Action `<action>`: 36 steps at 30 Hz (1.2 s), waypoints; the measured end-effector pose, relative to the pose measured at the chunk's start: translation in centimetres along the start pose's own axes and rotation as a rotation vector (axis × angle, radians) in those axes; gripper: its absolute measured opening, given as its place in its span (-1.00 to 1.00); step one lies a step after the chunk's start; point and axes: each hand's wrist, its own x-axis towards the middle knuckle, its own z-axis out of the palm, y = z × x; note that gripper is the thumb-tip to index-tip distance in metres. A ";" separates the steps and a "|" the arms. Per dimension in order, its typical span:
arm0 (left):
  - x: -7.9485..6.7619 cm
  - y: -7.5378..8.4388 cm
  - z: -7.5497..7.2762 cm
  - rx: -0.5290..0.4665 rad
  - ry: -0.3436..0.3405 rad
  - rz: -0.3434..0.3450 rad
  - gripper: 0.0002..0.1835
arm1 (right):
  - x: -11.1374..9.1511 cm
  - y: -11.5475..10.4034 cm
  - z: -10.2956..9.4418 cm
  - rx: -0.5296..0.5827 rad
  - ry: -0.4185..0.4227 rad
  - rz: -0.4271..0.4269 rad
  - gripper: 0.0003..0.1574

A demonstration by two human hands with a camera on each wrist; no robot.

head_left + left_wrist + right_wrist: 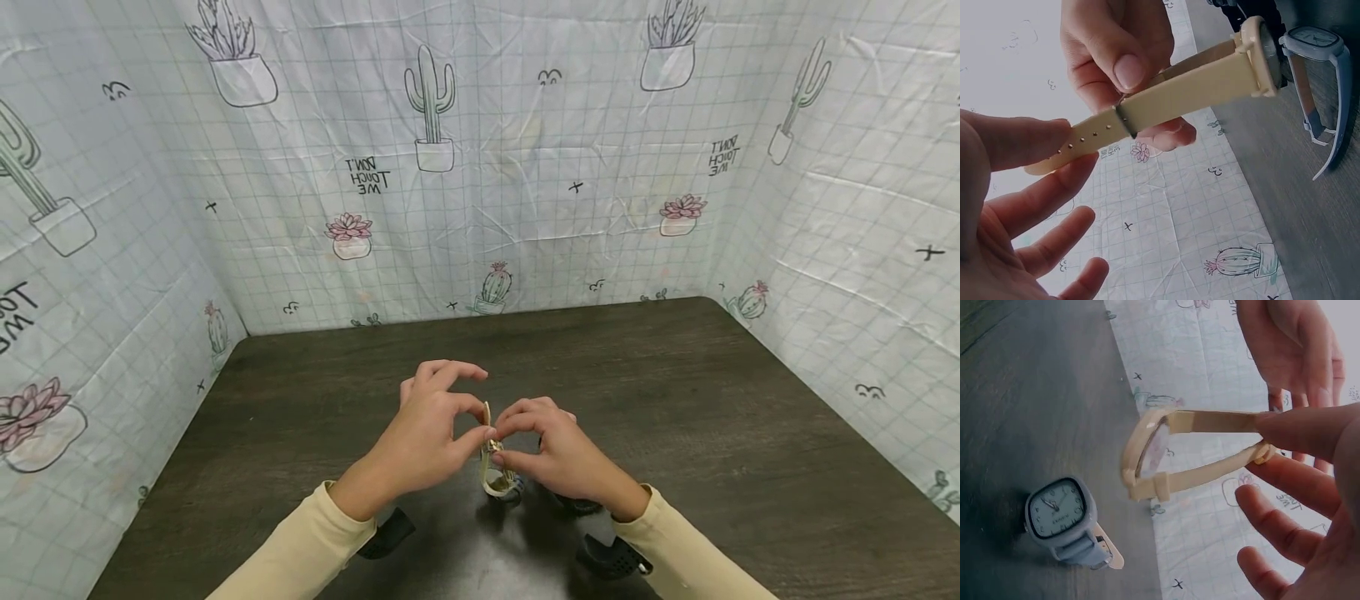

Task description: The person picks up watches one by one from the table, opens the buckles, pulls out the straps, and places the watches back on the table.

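Note:
A cream wristwatch (pixel 1141 456) is held up above the table, its strap bent into a loop and its case hanging lowest. My left hand (pixel 427 433) pinches the holed tip of the strap (pixel 1191 90) between thumb and forefinger, other fingers spread. With thumb and fingertips my right hand (pixel 551 450) grips the strap by the buckle, which the fingers partly hide. In the left wrist view the holed end passes through a strap loop (pixel 1125 122). On the table below lies a grey-blue square watch (pixel 1060 509), its face showing in the right wrist view.
Part of a black watch (pixel 1241 12) shows at the top of the left wrist view, beside the square one. The dark wood table (pixel 315 375) is bounded at the back and sides by a white cactus-print cloth (pixel 480 208). Black devices (pixel 386 533) sit at both wrists.

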 end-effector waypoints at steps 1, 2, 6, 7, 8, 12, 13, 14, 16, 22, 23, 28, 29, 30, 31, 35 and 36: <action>0.0 0.0 0.0 -0.002 0.003 -0.001 -0.90 | 0.0 0.0 0.1 0.014 -0.005 0.004 -0.80; 0.0 0.0 0.0 -0.003 0.005 -0.002 -0.90 | 0.1 0.0 0.1 0.021 -0.011 0.008 -0.79; 0.1 0.0 0.0 0.000 0.001 -0.002 -0.91 | 0.3 0.0 0.4 0.030 -0.026 0.013 -0.78; 0.1 0.0 0.0 0.002 0.000 -0.003 -0.92 | 0.4 0.0 0.5 0.029 -0.024 0.009 -0.78; 0.0 0.0 0.0 0.002 -0.001 -0.005 -0.92 | 0.4 0.0 0.5 0.027 -0.020 0.004 -0.79; -0.1 -0.2 0.1 -0.002 0.000 -0.010 -0.94 | 0.5 0.0 0.5 0.015 -0.002 -0.013 -0.84; -0.2 -0.3 0.1 -0.004 -0.002 -0.015 -0.93 | 0.6 0.0 0.5 0.013 0.003 -0.016 -0.87; -0.3 -0.4 0.2 -0.003 -0.006 -0.023 -0.90 | 0.6 0.0 0.4 0.012 0.008 -0.018 -0.89; -0.7 -0.7 0.5 0.005 -0.022 -0.048 -0.82 | 0.5 -0.1 0.3 0.002 0.019 -0.022 -0.91; -1.8 -1.8 2.0 -0.003 -0.095 -0.118 -0.80 | 0.4 -0.4 -0.1 -0.014 0.032 -0.014 -0.90; -1.9 -1.9 2.2 -0.011 -0.095 -0.117 -0.83 | 0.4 -0.5 -0.1 -0.012 0.030 -0.010 -0.90; -1.9 -2.2 2.9 -0.042 -0.054 -0.098 -0.91 | 0.4 -0.6 0.0 -0.006 0.029 0.013 -0.91; -1.9 -2.2 2.9 -0.045 -0.048 -0.095 -0.91 | 0.4 -0.6 0.0 -0.005 0.032 0.018 -0.90; -1.9 -2.2 2.9 -0.047 -0.044 -0.093 -0.91 | 0.4 -0.6 0.0 -0.007 0.034 0.023 -0.89; -1.9 -2.2 2.9 -0.047 -0.041 -0.092 -0.90 | 0.3 -0.6 0.0 -0.010 0.034 0.028 -0.87; -1.9 -2.3 2.7 -0.052 -0.044 -0.089 -0.87 | 0.3 -0.5 -0.1 -0.028 0.027 0.052 -0.79; -1.9 -2.3 2.6 -0.055 -0.047 -0.090 -0.86 | 0.3 -0.5 -0.1 -0.031 0.021 0.057 -0.79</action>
